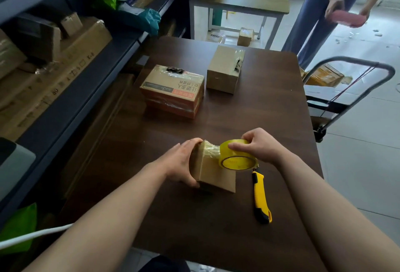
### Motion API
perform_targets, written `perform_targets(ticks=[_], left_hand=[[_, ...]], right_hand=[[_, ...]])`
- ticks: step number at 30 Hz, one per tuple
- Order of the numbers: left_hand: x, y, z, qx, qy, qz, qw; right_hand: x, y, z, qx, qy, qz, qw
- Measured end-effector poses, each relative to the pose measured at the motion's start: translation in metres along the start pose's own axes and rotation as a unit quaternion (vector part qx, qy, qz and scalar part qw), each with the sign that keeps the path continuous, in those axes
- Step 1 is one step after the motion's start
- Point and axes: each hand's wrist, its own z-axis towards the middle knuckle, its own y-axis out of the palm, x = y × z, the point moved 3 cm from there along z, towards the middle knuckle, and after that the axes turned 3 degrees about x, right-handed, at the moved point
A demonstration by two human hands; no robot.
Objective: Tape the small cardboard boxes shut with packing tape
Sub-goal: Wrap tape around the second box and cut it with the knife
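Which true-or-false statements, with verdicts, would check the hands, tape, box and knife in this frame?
1. The right hand grips the yellow tape roll. True.
2. The utility knife lies on the table, to the right of the small box. True.
3. The left hand holds the utility knife. False: it holds the small box at its left side.
4. No tape touches the small box. False: clear tape runs from the yellow tape roll onto its top.
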Motion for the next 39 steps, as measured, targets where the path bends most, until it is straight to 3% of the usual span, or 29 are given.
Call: perform_targets(ticks=[5, 10, 22, 31, 33, 37, 39], left_hand=[[-0.034, 0.001, -0.012, 0.009, -0.076, 0.027, 0.997], [-0.050, 0.007, -0.014, -0.010, -0.107, -0.021, 0.994], [-0.079, 0.021, -0.005, -0.029, -0.122, -0.009, 0.992], [-0.091, 0.016, 0.005, -0.049, -0.140, 0.003, 0.989], [-0.086, 0.007, 0.009, 0.002, -0.158, -0.015, 0.987], [-0.051, -0.007, 0.014, 0.210, -0.140, 0.006, 0.968], [-0.030, 0.006, 0.018, 0.197, -0.092, 0.055, 0.974]], right_hand=[[0.017, -0.002, 0.011, 0.037, -0.008, -0.119, 0.992], [0.015, 0.017, 0.022, 0.013, 0.001, -0.121, 0.993], [0.042, 0.054, 0.046, 0.005, 0.066, -0.161, 0.985], [0.052, 0.075, 0.042, 0.003, 0.117, -0.101, 0.988], [0.053, 0.081, 0.036, 0.016, 0.136, -0.075, 0.988], [0.044, 0.102, 0.023, 0.046, 0.157, -0.025, 0.986], [0.038, 0.113, 0.016, 0.053, 0.155, 0.013, 0.986]])
